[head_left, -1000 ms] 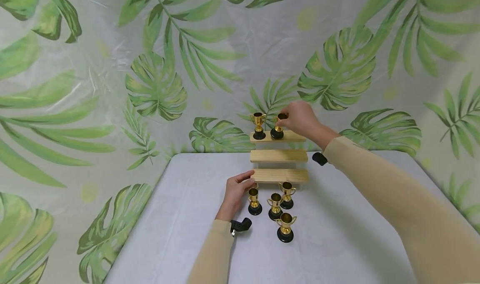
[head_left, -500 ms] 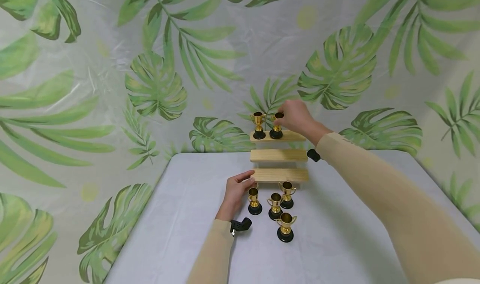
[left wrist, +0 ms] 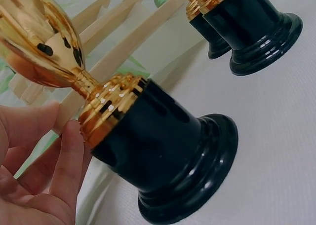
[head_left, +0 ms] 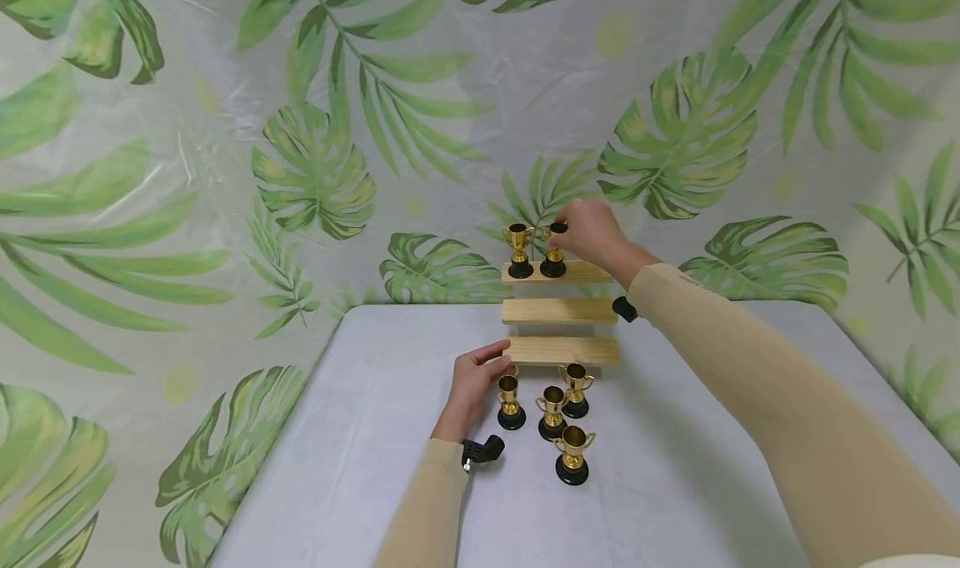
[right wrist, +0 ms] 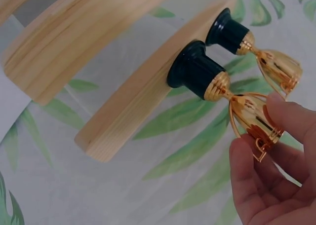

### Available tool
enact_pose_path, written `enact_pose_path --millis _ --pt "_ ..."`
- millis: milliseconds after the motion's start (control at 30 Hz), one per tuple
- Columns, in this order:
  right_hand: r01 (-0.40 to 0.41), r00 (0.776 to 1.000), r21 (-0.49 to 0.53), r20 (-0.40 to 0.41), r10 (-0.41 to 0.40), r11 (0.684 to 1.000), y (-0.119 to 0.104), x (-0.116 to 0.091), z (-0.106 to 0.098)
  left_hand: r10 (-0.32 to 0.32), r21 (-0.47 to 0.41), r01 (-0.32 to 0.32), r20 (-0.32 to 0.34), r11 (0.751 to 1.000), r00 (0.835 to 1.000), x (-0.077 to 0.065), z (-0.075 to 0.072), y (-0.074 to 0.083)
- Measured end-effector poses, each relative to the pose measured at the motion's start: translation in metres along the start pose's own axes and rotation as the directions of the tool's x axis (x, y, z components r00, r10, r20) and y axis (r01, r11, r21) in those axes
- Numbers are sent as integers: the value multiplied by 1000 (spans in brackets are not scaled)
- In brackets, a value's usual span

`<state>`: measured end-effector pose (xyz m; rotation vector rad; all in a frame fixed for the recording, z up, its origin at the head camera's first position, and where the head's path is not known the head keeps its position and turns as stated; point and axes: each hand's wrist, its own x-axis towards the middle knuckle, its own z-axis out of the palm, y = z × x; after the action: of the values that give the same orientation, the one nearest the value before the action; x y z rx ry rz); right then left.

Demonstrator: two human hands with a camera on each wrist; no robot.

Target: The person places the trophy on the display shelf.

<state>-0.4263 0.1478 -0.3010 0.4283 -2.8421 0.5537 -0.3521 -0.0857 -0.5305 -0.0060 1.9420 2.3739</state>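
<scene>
My right hand (head_left: 596, 230) pinches the cup of a small gold trophy (right wrist: 252, 116) between thumb and fingers. Its black base stands on the top board of a three-step wooden display shelf (head_left: 558, 310), beside another trophy (head_left: 519, 251) to its left. Lower down, my left hand (head_left: 471, 384) holds the left end of the bottom board (head_left: 562, 350), thumb and fingertips at its edge. Just in front of that hand, one trophy (left wrist: 153, 131) stands upright on the table, large in the left wrist view. The right hand partly hides the pinched trophy in the head view.
Three more trophies stand on the white-covered table (head_left: 360, 468) before the shelf: one close to it (head_left: 576, 390), another in the middle (head_left: 552, 412) and a nearest one (head_left: 572, 454). A leaf-patterned curtain (head_left: 420, 134) hangs behind the table.
My right hand and the trophy in it have shifted slightly left, closer to the trophy beside it. My left hand stays at the bottom board.
</scene>
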Motion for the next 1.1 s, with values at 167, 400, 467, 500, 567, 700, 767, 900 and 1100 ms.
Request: enact_pose_path --millis 167,400,467,500,567,700,767,900,1100 --pt "-14 1000 -20 15 14 1000 -4 3 2 -9 -5 9 -5 1000 1000 0 -1 2" --pt "6 1000 -68 12 -5 998 -2 8 8 -5 11 5 -6 1000 1000 -1 0 2" --pt "7 1000 -70 12 -7 998 -1 9 10 -2 9 2 -7 1000 1000 0 0 2" --pt "7 1000 -67 12 -6 998 0 9 11 0 10 0 -7 1000 1000 -1 0 1" --pt "7 1000 -60 12 -6 998 0 9 13 3 10 -3 -7 1000 1000 -1 0 1" --pt "4 1000 -47 7 -4 999 0 9 14 -3 9 3 -3 1000 1000 -1 0 1" --pt "-1 1000 -43 7 1 999 0 8 14 -4 5 4 1 1000 1000 -1 0 0" --pt "-3 1000 -45 8 4 999 -1 8 15 -5 14 5 7 1000 1000 -1 0 1" --pt "4 1000 -43 6 -4 999 -1 6 14 3 10 -3 -1 1000 1000 0 0 -1"
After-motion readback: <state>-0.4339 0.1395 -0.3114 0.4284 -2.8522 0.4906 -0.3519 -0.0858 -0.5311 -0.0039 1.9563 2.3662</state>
